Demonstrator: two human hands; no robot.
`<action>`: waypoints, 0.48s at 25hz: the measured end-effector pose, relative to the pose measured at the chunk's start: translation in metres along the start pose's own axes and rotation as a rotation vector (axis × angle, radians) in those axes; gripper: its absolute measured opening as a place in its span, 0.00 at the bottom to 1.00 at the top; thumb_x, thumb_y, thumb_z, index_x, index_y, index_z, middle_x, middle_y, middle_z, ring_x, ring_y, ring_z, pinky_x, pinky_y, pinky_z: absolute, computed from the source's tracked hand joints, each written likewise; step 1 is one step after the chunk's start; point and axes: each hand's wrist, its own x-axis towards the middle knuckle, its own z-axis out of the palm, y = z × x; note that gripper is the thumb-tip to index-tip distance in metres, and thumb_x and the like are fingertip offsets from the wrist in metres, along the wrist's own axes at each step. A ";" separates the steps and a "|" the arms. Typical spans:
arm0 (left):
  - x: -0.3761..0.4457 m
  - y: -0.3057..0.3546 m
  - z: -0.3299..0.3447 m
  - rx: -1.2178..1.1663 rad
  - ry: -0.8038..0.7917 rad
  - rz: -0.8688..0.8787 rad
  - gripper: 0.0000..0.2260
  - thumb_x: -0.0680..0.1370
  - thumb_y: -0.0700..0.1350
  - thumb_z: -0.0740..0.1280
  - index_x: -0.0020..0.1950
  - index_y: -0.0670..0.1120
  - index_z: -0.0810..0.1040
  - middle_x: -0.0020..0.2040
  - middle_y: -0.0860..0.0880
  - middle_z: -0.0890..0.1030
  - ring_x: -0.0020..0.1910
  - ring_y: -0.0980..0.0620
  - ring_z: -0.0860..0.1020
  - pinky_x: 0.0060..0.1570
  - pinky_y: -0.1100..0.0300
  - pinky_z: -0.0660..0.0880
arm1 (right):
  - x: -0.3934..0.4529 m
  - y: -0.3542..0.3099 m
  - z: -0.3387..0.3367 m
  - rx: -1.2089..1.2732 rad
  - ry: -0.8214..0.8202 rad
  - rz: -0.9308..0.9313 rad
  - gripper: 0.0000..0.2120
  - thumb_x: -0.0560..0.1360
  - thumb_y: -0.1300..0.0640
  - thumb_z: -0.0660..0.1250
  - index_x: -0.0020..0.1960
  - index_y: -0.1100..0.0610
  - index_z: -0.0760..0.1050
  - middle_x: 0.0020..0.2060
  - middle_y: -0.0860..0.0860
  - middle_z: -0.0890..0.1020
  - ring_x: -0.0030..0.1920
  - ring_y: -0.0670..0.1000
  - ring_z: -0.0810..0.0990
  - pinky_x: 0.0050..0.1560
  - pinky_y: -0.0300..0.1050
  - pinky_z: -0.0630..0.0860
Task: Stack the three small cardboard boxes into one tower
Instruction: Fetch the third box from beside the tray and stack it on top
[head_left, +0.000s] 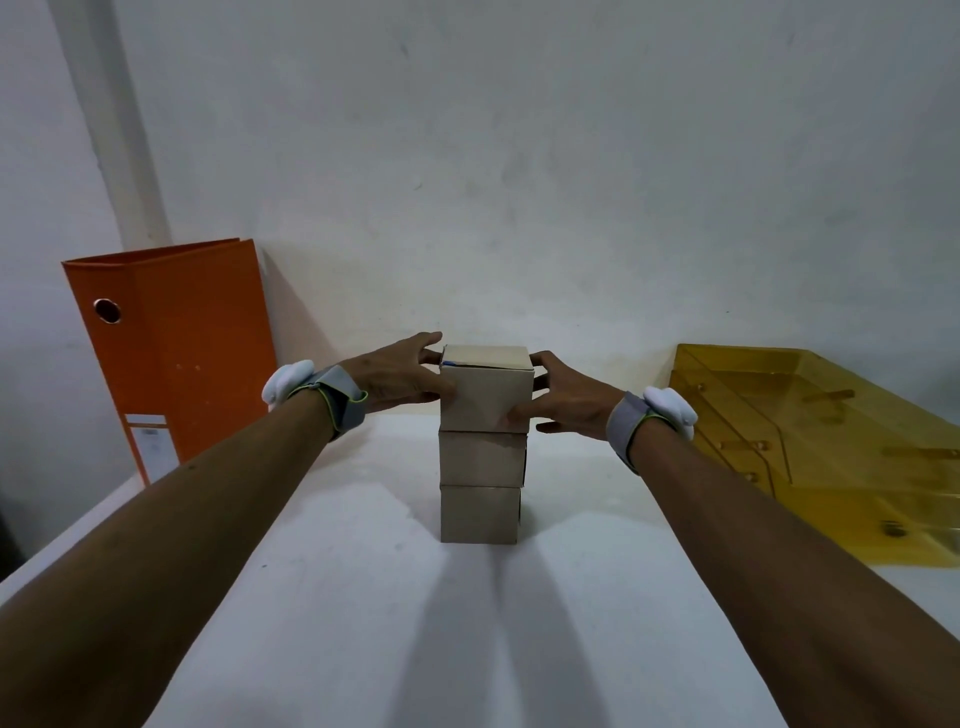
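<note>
Three small brown cardboard boxes stand one upon another in the middle of the white table (363, 597). The bottom box (479, 514) rests on the table, the middle box (480, 460) sits on it, and the top box (487, 389) sits on that one. My left hand (397, 376) presses the top box's left side, thumb on the front face and fingers behind. From the right, my right hand (563, 397) grips the same box, thumb at its lower front corner. Both wrists wear grey bands with white pods.
An orange lever-arch binder (176, 358) stands upright at the back left against the white wall. A translucent yellow plastic tray (810, 447) lies at the right. The table's left edge runs diagonally at the lower left.
</note>
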 end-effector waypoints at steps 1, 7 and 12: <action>0.001 -0.002 0.000 -0.007 -0.004 -0.013 0.42 0.77 0.30 0.70 0.84 0.44 0.51 0.72 0.48 0.69 0.68 0.44 0.74 0.66 0.51 0.77 | 0.001 0.001 0.000 0.000 -0.003 0.002 0.37 0.72 0.61 0.77 0.74 0.49 0.63 0.60 0.52 0.78 0.57 0.53 0.78 0.62 0.54 0.77; -0.001 -0.017 0.008 0.134 -0.007 -0.092 0.44 0.74 0.33 0.75 0.83 0.43 0.55 0.76 0.45 0.71 0.71 0.39 0.75 0.70 0.46 0.75 | 0.003 0.007 0.004 -0.023 -0.013 0.033 0.43 0.66 0.61 0.81 0.74 0.49 0.63 0.63 0.54 0.79 0.66 0.57 0.79 0.59 0.53 0.79; -0.004 -0.018 0.009 0.149 -0.013 -0.126 0.44 0.73 0.35 0.77 0.83 0.45 0.57 0.75 0.46 0.73 0.71 0.43 0.75 0.67 0.50 0.76 | 0.003 0.008 0.003 -0.081 -0.008 0.061 0.46 0.65 0.57 0.83 0.76 0.49 0.61 0.67 0.55 0.77 0.67 0.57 0.78 0.60 0.53 0.78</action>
